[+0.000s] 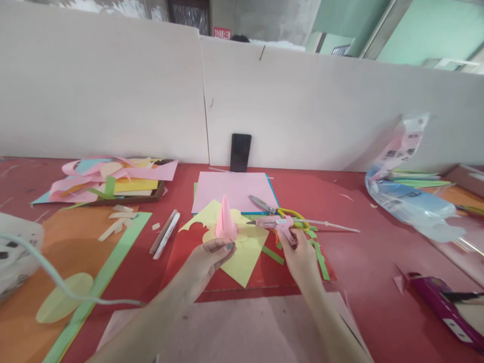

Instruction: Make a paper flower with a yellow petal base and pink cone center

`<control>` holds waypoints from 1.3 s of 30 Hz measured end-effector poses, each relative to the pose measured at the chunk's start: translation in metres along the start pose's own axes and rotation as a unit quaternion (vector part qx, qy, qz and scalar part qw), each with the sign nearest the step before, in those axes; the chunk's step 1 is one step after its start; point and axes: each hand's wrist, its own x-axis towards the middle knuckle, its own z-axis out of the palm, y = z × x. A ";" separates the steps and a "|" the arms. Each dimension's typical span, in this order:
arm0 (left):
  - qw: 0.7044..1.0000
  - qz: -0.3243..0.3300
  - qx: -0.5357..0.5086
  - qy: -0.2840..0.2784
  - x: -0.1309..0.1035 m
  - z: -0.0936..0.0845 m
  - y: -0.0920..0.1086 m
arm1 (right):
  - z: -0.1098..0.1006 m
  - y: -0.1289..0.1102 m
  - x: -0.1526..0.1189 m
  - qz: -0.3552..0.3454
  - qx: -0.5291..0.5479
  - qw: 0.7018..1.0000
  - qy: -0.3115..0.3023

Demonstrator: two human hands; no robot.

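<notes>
My left hand (217,254) is closed on the lower edge of a pink paper cone (226,222), which points up. My right hand (300,252) is wrapped round the handle of a pink glue gun (276,222); its nozzle points left toward the cone, a short gap away. A clear glue stick (333,226) sticks out of the gun's back. Under both lies a cut yellow paper sheet (242,262) on a red board (227,286). Just behind the gun rest scissors (264,203) with yellow handles, partly hidden by it. Green paper strips (321,259) lie near my right hand.
A phone (240,152) leans on the white partition (302,106) behind pink sheets (230,189). Paper scraps (121,176) fill a tray at the left. Two pens (165,234) lie nearby. Plastic bags (408,196) and a purple tool (446,307) are at the right; a cable (64,287) crosses the left.
</notes>
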 end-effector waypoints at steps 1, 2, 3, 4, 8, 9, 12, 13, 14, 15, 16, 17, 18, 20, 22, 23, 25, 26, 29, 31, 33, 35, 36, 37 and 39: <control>1.000 0.000 -0.001 0.001 0.000 0.000 0.000 | 0.000 0.000 0.000 0.000 -0.001 1.000 -0.001; 1.000 0.001 -0.002 0.000 0.000 0.000 0.000 | 0.000 -0.001 0.000 -0.001 -0.001 1.000 -0.001; 1.000 0.001 -0.003 0.001 0.000 0.000 0.000 | 0.000 -0.001 0.000 -0.003 -0.001 1.000 0.000; 1.000 0.002 -0.003 0.001 0.001 0.000 0.000 | 0.000 -0.001 0.000 -0.003 -0.001 1.000 0.001; 1.000 0.003 -0.004 0.008 0.002 0.000 0.000 | 0.000 -0.001 0.000 -0.005 -0.003 1.000 0.002; 1.000 0.003 -0.005 0.011 0.002 0.001 0.000 | 0.000 -0.001 0.000 -0.005 -0.003 1.000 0.002; 1.000 0.001 -0.005 0.017 0.002 0.002 0.000 | -0.001 -0.001 0.000 -0.006 0.001 1.000 0.003; 1.000 0.001 -0.004 0.018 0.001 0.002 0.000 | -0.001 -0.001 0.000 -0.006 0.003 1.000 0.001; 1.000 0.000 -0.002 0.019 0.000 0.003 0.000 | -0.001 -0.002 0.000 -0.006 0.003 1.000 0.001; 1.000 0.000 0.001 0.019 0.000 0.004 0.001 | -0.001 -0.002 0.000 -0.007 0.004 1.000 0.001; 1.000 0.000 0.005 0.019 -0.001 0.004 0.001 | -0.001 -0.002 -0.001 -0.008 0.006 1.000 0.001; 1.000 0.002 0.009 0.018 -0.001 0.005 0.002 | -0.001 -0.002 -0.001 -0.009 0.007 1.000 0.002; 1.000 0.004 0.012 0.019 -0.001 0.006 0.002 | -0.001 -0.002 -0.001 -0.010 0.008 1.000 0.003; 1.000 0.009 0.016 0.020 -0.001 0.006 0.002 | -0.001 -0.002 -0.001 -0.009 0.009 1.000 -0.001; 1.000 0.011 0.015 0.022 -0.001 0.006 0.001 | -0.002 -0.002 -0.001 -0.007 0.007 1.000 -0.004; 1.000 0.011 0.013 0.023 0.000 0.005 0.001 | -0.002 -0.002 -0.001 -0.006 0.005 1.000 -0.004; 1.000 0.013 0.014 0.025 0.001 0.004 -0.001 | -0.002 -0.001 -0.001 -0.006 0.003 1.000 -0.003; 0.999 0.013 0.017 0.024 0.001 0.003 -0.002 | -0.001 -0.001 -0.001 -0.008 0.002 1.000 -0.002; 0.999 0.017 0.041 0.013 0.004 0.005 -0.003 | -0.001 -0.001 -0.001 -0.018 0.002 1.000 0.004; 0.998 0.024 0.061 0.003 0.007 0.009 -0.001 | -0.001 0.000 -0.001 -0.023 0.003 1.000 0.006; 0.997 0.028 0.074 -0.006 0.010 0.016 0.001 | -0.001 0.000 -0.001 -0.024 0.007 1.000 0.002; 0.996 0.028 0.082 -0.016 0.013 0.025 0.004 | -0.001 -0.001 -0.001 -0.022 0.013 1.000 -0.002; 0.996 0.028 0.085 -0.019 0.014 0.030 0.005 | -0.001 0.000 -0.001 -0.022 0.014 1.000 -0.002; 0.995 0.030 0.088 -0.023 0.016 0.034 0.007 | 0.000 0.000 -0.001 -0.021 0.015 1.000 -0.001; 0.995 0.034 0.091 -0.030 0.017 0.041 0.010 | 0.000 0.001 0.000 -0.018 0.014 1.000 0.003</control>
